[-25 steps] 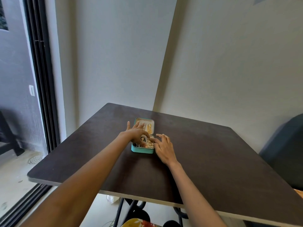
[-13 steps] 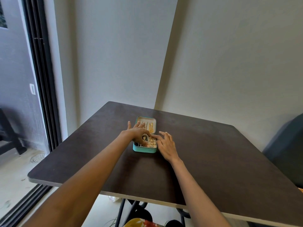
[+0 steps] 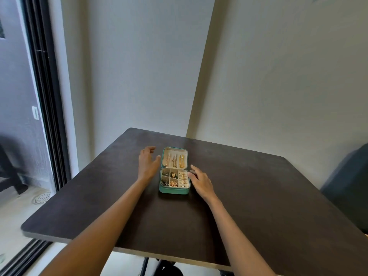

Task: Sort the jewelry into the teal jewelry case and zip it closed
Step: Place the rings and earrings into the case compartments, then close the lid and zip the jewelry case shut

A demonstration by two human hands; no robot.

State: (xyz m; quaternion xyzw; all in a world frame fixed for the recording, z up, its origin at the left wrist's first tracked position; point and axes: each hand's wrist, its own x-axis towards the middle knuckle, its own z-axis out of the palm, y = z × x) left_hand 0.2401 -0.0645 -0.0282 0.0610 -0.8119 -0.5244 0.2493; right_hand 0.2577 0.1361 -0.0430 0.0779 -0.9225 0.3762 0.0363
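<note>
The teal jewelry case [image 3: 174,189] lies open flat on the dark table [image 3: 249,196], its compartments filled with earrings and rings [image 3: 183,178] and necklaces [image 3: 175,160] strapped in the lid, so sorting looks done; closing and zipping remain. A second ago both hands worked inside the tray; now the left hand [image 3: 148,164] and right hand [image 3: 200,179] flank the case, fingers relaxed, holding nothing.

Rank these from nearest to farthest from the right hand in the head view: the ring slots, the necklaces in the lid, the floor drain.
From the right hand:
1. Ring slots, just left of its fingers.
2. Necklaces, in the open lid beyond.
3. Floor drain, far left, outside the door.
</note>
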